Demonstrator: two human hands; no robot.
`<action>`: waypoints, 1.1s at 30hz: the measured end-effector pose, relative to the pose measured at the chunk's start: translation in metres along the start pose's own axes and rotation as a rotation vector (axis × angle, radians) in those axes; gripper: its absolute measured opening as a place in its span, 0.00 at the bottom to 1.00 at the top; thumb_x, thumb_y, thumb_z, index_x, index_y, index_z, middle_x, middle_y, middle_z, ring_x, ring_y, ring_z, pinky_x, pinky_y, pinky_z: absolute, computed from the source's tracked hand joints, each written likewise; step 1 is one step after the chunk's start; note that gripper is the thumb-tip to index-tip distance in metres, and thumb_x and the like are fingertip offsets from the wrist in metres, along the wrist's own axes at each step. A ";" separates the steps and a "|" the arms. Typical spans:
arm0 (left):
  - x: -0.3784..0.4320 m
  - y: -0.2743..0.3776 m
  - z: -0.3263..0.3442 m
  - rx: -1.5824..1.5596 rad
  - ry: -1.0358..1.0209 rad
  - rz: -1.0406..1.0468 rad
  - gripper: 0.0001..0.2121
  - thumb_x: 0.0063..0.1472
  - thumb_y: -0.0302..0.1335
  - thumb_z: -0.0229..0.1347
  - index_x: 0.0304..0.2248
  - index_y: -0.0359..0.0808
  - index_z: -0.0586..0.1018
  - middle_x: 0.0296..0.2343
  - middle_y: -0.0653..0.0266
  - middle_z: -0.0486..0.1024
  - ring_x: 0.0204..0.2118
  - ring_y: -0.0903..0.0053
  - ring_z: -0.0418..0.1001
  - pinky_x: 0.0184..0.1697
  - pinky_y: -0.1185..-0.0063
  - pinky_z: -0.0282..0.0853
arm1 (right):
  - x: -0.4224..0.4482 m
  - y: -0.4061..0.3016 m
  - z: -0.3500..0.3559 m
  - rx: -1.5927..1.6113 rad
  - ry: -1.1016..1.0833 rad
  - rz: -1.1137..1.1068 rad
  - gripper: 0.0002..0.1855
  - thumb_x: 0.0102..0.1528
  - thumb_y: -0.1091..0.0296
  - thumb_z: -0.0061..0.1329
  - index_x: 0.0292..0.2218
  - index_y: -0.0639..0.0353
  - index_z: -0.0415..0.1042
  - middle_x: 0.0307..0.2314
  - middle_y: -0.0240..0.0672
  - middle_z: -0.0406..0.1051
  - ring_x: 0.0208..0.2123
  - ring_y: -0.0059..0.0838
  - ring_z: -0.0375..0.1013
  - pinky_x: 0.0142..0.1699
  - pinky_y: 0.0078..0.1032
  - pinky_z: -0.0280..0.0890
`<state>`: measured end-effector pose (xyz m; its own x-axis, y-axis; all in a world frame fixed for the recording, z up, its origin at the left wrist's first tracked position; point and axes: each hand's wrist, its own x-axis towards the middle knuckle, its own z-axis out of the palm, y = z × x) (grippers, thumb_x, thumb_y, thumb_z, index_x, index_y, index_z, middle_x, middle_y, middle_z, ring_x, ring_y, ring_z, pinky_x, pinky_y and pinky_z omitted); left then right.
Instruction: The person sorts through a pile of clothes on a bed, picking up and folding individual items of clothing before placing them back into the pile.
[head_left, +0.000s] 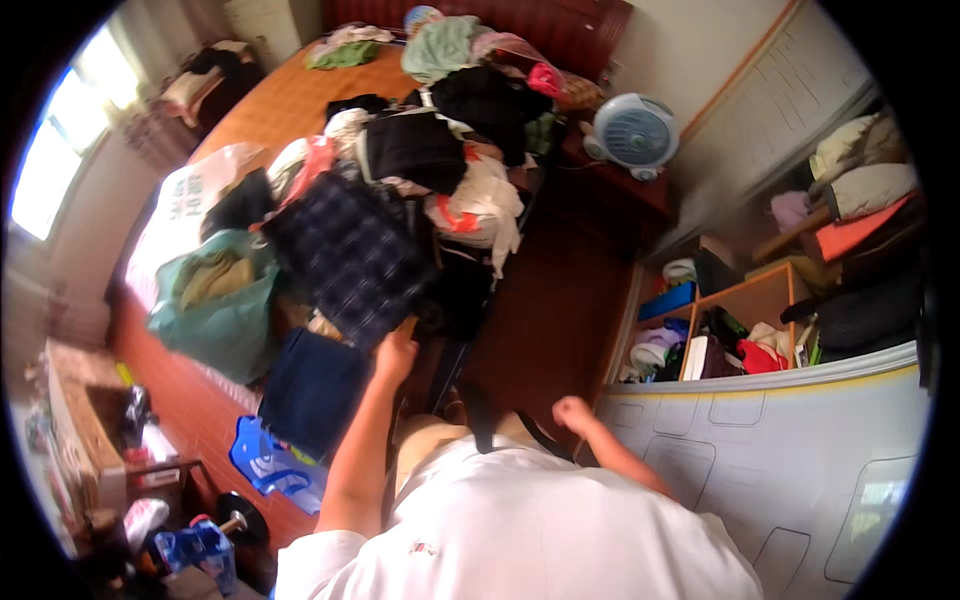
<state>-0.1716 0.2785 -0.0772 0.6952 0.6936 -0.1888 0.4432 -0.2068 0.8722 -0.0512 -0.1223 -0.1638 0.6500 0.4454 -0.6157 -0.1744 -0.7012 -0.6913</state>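
At its near edge, my left hand (396, 352) grips a dark blue-black plaid cloth (349, 255), which looks folded flat and is slightly blurred. The plaid cloth lies over the near side of a heap of clothes on the bed. Just left of my left wrist sits a folded navy cloth (315, 390). A green plastic bag (217, 322) with a tan cloth inside stands beside the plaid piece. Folded black clothing (415, 150) tops the heap. My right hand (574, 414) hangs at my right side, fingers curled, with nothing visible in it.
A pale box fan (636, 135) stands on a dark bedside table (607, 184). To the right, open wardrobe shelves (780, 300) hold clothes and bags. A blue-and-white bag (274, 465) and a dumbbell (244, 517) are at the lower left, near a wooden cabinet (86, 420).
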 end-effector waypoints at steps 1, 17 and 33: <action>0.025 -0.006 0.009 -0.327 -0.049 -0.297 0.11 0.51 0.31 0.52 0.33 0.35 0.73 0.30 0.57 0.72 0.34 0.63 0.70 0.37 0.73 0.65 | 0.023 -0.032 -0.015 0.102 0.033 -0.031 0.06 0.48 0.71 0.43 0.22 0.62 0.70 0.17 0.33 0.68 0.20 0.21 0.67 0.26 0.19 0.62; 0.167 -0.068 0.059 -1.733 0.718 -1.203 0.23 0.56 0.40 0.44 0.43 0.29 0.61 0.43 0.53 0.61 0.46 0.60 0.59 0.47 0.66 0.58 | 0.355 -0.269 -0.012 -0.187 -0.755 0.015 0.11 0.45 0.65 0.51 0.29 0.63 0.72 0.24 0.35 0.71 0.27 0.23 0.70 0.33 0.20 0.66; 0.189 -0.058 0.027 -0.584 0.979 -1.272 0.12 0.53 0.25 0.52 0.37 0.31 0.68 0.34 0.55 0.69 0.34 0.65 0.69 0.33 0.67 0.70 | 0.453 -0.303 0.119 -0.168 -0.763 -0.003 0.41 0.33 0.52 0.59 0.44 0.70 0.61 0.42 0.48 0.63 0.44 0.36 0.64 0.48 0.26 0.58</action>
<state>-0.0507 0.4028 -0.1762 -0.5860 0.3879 -0.7114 -0.0039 0.8766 0.4812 0.2079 0.3580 -0.2783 -0.0484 0.6644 -0.7458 -0.0190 -0.7471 -0.6644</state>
